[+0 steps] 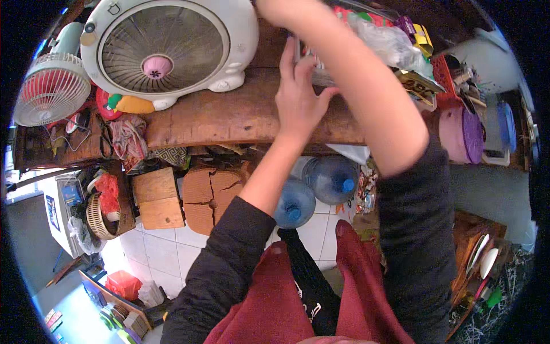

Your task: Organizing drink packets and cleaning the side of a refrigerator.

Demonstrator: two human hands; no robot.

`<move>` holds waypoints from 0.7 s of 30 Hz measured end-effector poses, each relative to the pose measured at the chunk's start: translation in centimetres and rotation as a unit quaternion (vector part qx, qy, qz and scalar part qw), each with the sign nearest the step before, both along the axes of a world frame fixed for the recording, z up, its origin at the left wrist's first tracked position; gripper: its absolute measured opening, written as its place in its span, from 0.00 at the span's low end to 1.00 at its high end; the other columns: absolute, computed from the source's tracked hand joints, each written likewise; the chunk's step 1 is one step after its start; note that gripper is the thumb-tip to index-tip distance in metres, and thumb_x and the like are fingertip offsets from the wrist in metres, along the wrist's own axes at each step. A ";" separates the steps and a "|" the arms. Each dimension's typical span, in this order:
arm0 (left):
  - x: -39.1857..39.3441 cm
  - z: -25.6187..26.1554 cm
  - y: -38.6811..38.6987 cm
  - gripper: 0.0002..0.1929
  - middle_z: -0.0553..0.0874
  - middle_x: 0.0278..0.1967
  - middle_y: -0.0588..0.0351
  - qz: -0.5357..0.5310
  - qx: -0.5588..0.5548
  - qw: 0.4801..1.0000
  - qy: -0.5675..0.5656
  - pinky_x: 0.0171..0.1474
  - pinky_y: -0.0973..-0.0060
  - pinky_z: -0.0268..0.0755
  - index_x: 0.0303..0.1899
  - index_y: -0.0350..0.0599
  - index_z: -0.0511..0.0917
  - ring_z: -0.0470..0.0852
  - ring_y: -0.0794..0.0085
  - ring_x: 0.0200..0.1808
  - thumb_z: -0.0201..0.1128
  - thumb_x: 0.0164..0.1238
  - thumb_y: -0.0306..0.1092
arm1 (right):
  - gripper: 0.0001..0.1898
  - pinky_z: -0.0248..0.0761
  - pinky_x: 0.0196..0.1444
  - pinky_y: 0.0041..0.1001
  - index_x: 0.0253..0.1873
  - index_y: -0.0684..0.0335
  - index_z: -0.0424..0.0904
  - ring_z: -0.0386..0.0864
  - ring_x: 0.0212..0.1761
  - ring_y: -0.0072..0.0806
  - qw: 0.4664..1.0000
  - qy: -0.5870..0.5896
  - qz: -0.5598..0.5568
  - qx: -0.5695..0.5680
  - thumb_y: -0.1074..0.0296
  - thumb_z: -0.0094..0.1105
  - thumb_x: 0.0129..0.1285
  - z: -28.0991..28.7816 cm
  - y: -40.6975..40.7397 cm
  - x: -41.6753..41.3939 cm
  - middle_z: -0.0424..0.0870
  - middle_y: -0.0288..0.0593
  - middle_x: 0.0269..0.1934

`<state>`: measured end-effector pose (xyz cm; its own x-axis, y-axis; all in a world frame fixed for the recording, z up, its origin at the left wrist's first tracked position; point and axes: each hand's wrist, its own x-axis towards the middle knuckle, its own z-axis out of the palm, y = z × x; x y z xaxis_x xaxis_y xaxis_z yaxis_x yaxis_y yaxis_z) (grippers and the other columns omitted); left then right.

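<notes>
My left hand (300, 90) is over the back part of a dark wooden table (206, 116), its fingers spread around the near side of a container with a pale rim (322, 77); my right forearm hides part of it. Whether the fingers grip it cannot be told. My right arm crosses above it toward the top edge, and only part of my right hand (279, 10) shows there, blurred; its fingers are out of view. A large white fan with a pink hub (172, 47) stands to the left of both hands.
Plastic-wrapped packages (386, 43) lie right of my right arm, near a red basket (444, 77) and a purple-lidded container (466, 135). A smaller fan (53, 90) and a crumpled cloth (129, 137) are at left. Blue water jugs (294, 204) stand on the floor below the table.
</notes>
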<state>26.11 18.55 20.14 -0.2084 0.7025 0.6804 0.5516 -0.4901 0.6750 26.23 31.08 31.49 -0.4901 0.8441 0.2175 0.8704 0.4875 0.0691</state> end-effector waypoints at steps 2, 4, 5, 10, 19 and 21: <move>-1.9 -0.6 0.2 0.36 0.59 0.64 0.47 0.006 -0.052 0.999 0.001 0.46 0.61 0.73 0.60 0.50 0.60 0.70 0.48 0.57 0.68 0.47 0.37 | 0.15 0.72 0.45 0.34 0.43 0.67 0.80 0.79 0.46 0.43 0.971 0.101 -0.031 -0.214 0.63 0.56 0.54 -1.5 3.8 -4.5 0.79 0.55 0.44; 0.6 1.3 0.3 0.29 0.70 0.57 0.45 0.021 -0.088 0.992 -0.084 0.47 0.61 0.71 0.56 0.41 0.67 0.74 0.51 0.53 0.65 0.52 0.37 | 0.20 0.69 0.51 0.37 0.48 0.63 0.79 0.75 0.53 0.43 0.967 -0.003 -0.035 -0.252 0.55 0.56 0.56 -4.5 12.6 -3.5 0.77 0.53 0.50; 2.5 2.4 1.0 0.29 0.70 0.57 0.45 -0.011 -0.075 0.991 -0.107 0.47 0.61 0.71 0.56 0.41 0.67 0.74 0.51 0.53 0.65 0.52 0.37 | 0.22 0.68 0.53 0.38 0.50 0.60 0.78 0.73 0.55 0.43 0.982 -0.081 -0.050 -0.164 0.52 0.57 0.55 -6.7 18.5 0.0 0.76 0.51 0.52; -1.0 0.8 0.2 0.26 0.73 0.54 0.45 -0.038 -0.110 0.988 -0.106 0.47 0.62 0.72 0.53 0.39 0.68 0.75 0.53 0.51 0.65 0.52 0.36 | 0.20 0.69 0.53 0.37 0.51 0.57 0.78 0.73 0.56 0.41 0.966 0.091 -0.126 -0.205 0.53 0.55 0.57 -9.2 18.2 -6.1 0.75 0.49 0.53; -0.9 0.7 0.8 0.22 0.77 0.48 0.46 -0.184 -0.155 0.958 -0.159 0.46 0.63 0.72 0.49 0.35 0.72 0.78 0.55 0.48 0.64 0.53 0.35 | 0.19 0.70 0.52 0.35 0.50 0.57 0.79 0.75 0.54 0.39 0.963 0.139 -0.154 -0.172 0.55 0.56 0.57 -8.9 14.9 -5.7 0.77 0.48 0.52; -3.6 1.3 0.6 0.21 0.79 0.46 0.46 -0.191 -0.163 0.955 -0.157 0.46 0.63 0.72 0.48 0.34 0.72 0.79 0.56 0.47 0.64 0.54 0.35 | 0.19 0.70 0.51 0.35 0.50 0.57 0.79 0.75 0.54 0.39 0.963 0.162 -0.135 -0.170 0.55 0.56 0.57 -7.2 12.9 -8.2 0.77 0.48 0.51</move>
